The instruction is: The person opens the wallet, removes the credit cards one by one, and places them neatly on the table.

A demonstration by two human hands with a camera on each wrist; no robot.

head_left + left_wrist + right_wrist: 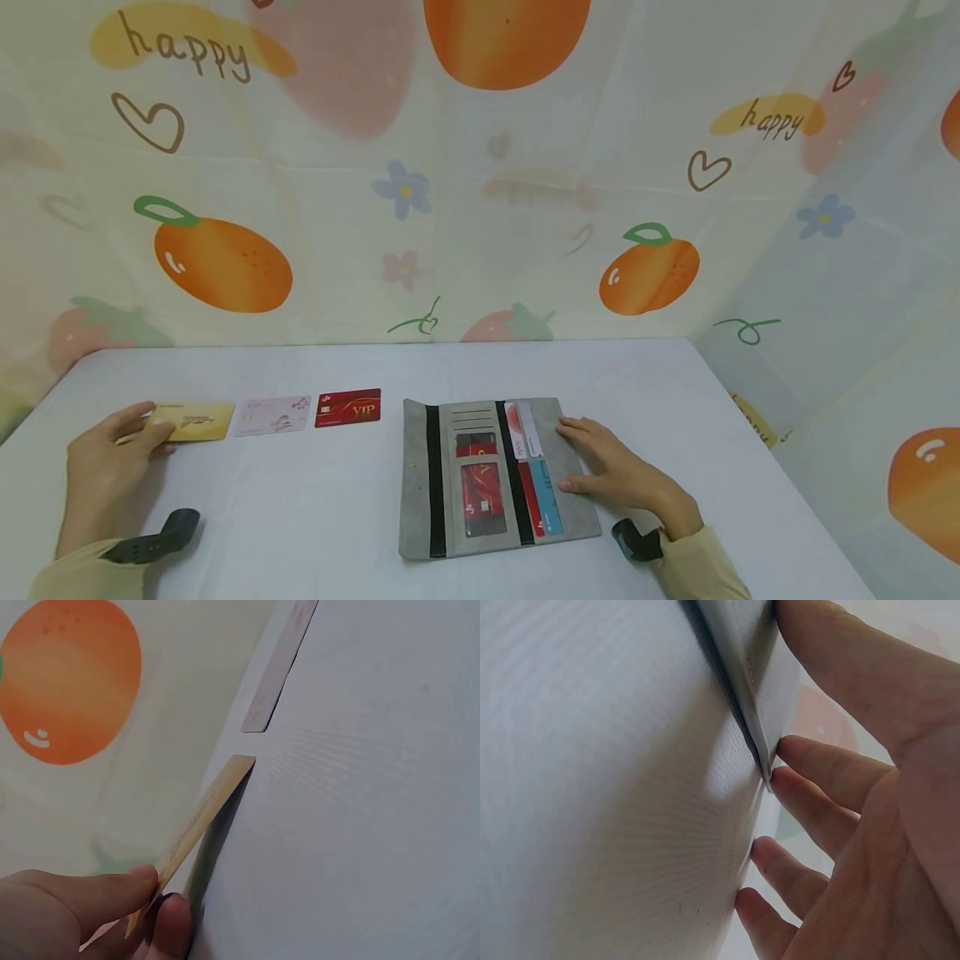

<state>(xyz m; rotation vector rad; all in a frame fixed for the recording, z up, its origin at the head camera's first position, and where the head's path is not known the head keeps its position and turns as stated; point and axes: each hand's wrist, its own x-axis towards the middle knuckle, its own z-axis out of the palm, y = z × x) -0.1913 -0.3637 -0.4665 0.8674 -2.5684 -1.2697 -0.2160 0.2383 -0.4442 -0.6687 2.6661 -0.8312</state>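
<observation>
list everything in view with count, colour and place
table: one, white, lower half of view
printed backdrop: count unclear, cream, behind table
gold card: one, gold, row's left end
pink card: one, pale pink, row's middle
VIP card: one, red, row's right end
wallet: one, grey, open, right of row
wallet inserts: several, red, blue, white, inside wallet
wrist devices: two, black, one per wrist
sleeves: two, beige, along bottom edge
left hand: one, pinching gold card
right hand: one, touching wallet

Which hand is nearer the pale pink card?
Left: the left hand pinches the gold card, just left of the pale pink card; the right hand touches the gray wallet, farther right.
</observation>
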